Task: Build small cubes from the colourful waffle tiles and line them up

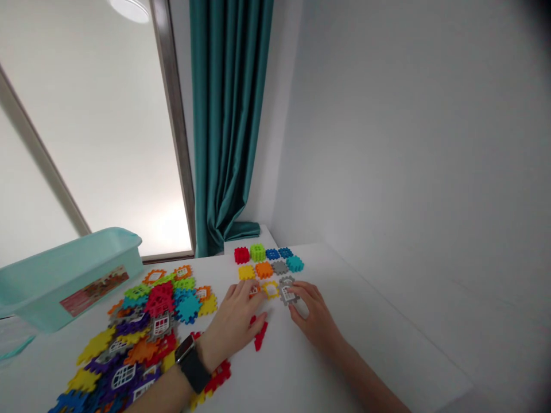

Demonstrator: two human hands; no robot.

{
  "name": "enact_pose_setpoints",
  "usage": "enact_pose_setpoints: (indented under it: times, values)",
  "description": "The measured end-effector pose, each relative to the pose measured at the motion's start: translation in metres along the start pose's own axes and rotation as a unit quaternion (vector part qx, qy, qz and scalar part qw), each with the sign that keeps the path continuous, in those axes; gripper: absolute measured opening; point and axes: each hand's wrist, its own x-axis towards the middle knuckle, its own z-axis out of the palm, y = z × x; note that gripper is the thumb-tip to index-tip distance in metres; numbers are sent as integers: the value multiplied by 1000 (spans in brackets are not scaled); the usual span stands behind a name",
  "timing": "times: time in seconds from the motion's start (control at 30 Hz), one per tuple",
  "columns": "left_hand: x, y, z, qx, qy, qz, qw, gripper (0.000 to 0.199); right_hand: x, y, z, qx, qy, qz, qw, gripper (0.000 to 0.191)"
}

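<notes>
1. Right hand: fingers partly curled, fingertips on a grey plastic window-frame tile; grip cannot be confirmed.
2. Left hand: fingers lightly spread over an orange plastic window tile; grip cannot be confirmed.
3. Both tiles lie below rows of multicoloured square plastic tiles on the white surface.
4. Risk: a careless finger sweep could knock adjacent tiles out of line.

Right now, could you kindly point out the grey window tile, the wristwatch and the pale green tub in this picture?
grey window tile (286,281), head view, on its top edge
wristwatch (185,349), head view, on its face
pale green tub (38,298), head view, on its front wall
</notes>
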Motion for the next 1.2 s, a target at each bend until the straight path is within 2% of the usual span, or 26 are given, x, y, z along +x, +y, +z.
enact_pose_setpoints:
  times: [0.17, 0.4, 0.8, 1.2]
  values:
    - [6, -1, 9, 7, -14, 14, 1000, 32, 3, 32, 0, -3, -23, 53, 998, 31]
    - [7, -5, 16, 11, -17, 25, 999, 35, 15, 49, 13, -16, -49, 79, 995, 28]
    - [9, -6, 18, 13, -38, 28, 999, 34, 18, 48, 15, -42, -90, 115, 988, 31]
    - [8, -9, 20, 3, -21, 33, 999, 34, 19, 45, 14, -47, -91, 125, 987, 30]
